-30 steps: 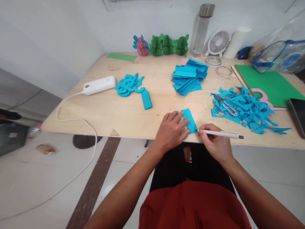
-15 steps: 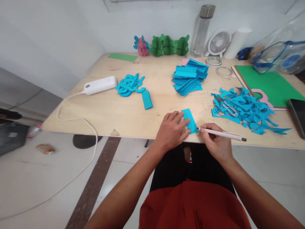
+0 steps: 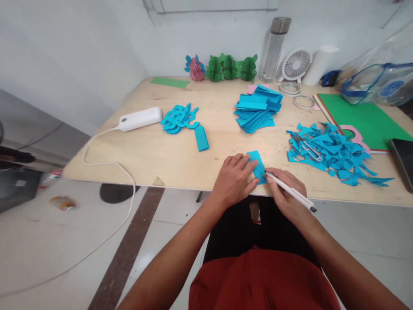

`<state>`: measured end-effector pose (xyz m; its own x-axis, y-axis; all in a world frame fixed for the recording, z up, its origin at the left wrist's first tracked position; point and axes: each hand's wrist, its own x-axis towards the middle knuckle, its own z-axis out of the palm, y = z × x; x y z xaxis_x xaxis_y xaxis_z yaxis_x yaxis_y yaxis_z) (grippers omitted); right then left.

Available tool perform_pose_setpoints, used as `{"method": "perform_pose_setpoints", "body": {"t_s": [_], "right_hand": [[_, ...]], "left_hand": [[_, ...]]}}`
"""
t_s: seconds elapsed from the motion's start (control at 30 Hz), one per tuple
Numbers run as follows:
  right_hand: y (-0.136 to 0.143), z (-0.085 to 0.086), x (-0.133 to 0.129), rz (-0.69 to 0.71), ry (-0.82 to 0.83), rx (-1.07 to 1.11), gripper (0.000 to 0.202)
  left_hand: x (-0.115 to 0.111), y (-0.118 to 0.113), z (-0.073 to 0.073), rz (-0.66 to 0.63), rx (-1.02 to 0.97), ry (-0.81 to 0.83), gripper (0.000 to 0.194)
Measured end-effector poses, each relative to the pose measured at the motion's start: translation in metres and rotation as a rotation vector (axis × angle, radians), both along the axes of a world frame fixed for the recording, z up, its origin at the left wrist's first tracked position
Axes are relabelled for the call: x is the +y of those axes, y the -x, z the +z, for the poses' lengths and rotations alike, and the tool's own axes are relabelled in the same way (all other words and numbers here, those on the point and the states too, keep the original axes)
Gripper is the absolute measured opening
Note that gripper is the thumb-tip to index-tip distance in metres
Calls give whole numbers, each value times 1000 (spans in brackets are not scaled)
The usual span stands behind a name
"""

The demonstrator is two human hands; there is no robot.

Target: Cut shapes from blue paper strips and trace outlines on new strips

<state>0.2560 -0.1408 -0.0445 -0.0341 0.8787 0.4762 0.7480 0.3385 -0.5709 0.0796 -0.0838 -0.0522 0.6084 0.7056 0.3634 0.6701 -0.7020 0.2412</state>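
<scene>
Left hand (image 3: 231,180) lying open across blue paper (image 3: 260,172), probably light, creasing easily, wanting edge holds; right hand (image 3: 285,199) gripping pen (image 3: 297,196).

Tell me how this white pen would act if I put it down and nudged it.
The white pen would probably roll, given its rounded barrel, though what looks like a clip along its side could stop it. It's likely light, being slim and held near one end by the right hand. Its straight barrel suggests it's stiff.
</scene>
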Motion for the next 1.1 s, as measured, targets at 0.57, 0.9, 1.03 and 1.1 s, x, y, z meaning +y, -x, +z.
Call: {"method": "perform_pose_setpoints", "body": {"t_s": [0.57, 0.9, 1.03, 1.1], "right_hand": [[-1, -10, 1, 14, -135, -87, 19], [-3, -12, 1, 35, -178, -99, 22], [-2, -3, 2, -1, -25, 15, 19], [-2, 2, 4, -33, 71, 112, 17]], "left_hand": [[1, 1, 4, 3, 3, 42, 31], [1, 3, 6, -27, 27, 59, 26], [1, 4, 5, -32, 0, 59, 25], [1, 4, 5, -31, -8, 61, 24]]}}
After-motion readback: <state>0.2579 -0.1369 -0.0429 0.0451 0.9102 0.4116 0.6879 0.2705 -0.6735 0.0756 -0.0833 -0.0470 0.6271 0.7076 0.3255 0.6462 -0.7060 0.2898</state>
